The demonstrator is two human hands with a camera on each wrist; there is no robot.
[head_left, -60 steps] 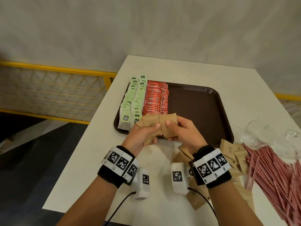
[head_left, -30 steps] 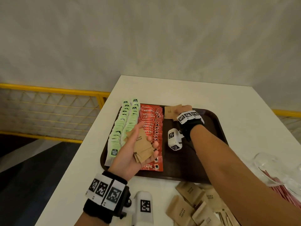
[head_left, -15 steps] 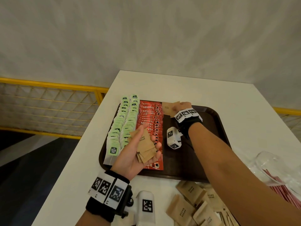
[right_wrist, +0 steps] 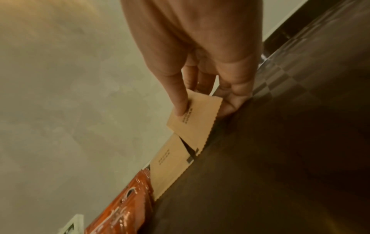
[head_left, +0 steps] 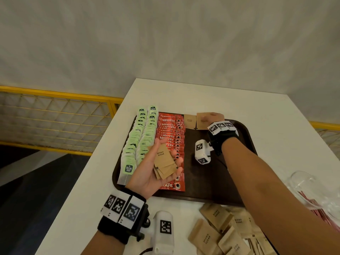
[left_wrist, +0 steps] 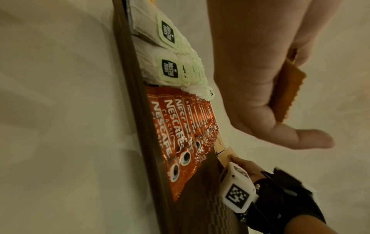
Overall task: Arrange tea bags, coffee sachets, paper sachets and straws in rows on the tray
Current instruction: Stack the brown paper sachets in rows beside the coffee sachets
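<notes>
**Second brown sugar sachet goes down at the tray's far edge**

While the left hand waits palm up, the right hand reaches across a white table (head_left: 184, 94) to the far edge of a dark brown tray (head_left: 244, 137). On the tray, two rows of green tea bags (head_left: 139, 137) fill the left side, and a row of red coffee sachets (head_left: 171, 142) lies beside them.

Compared with half a second ago, the two sachets at the far edge now sit side by side as a pair, where they earlier overlapped under the fingers. Two seconds ago both hands held the stack together near the tray's close edge.

The right hand (head_left: 214, 117) is stretched forward with its back up, thumb and fingers pinching the held paper sachet (head_left: 202, 120), which lies against the tray rim. A placed paper sachet (head_left: 189, 121) lies just beside it, next to the coffee row.

The left hand (head_left: 156, 172) hovers over the coffee row, fingers lightly curled round a small fanned stack of sachets (head_left: 164, 164) printed "BROWN SUGAR".

The right wrist view shows the pinch: the thumb (right_wrist: 181, 101) presses on the sachet's face and the other fingers support it from behind, its corner overlapping the placed one. The left wrist view shows only the stack's serrated edge past the palm. Only the head view shows loose sachets (head_left: 217, 230) on the table, red straws (head_left: 312, 208) and a clear glass (head_left: 303, 184) at the right.
</notes>
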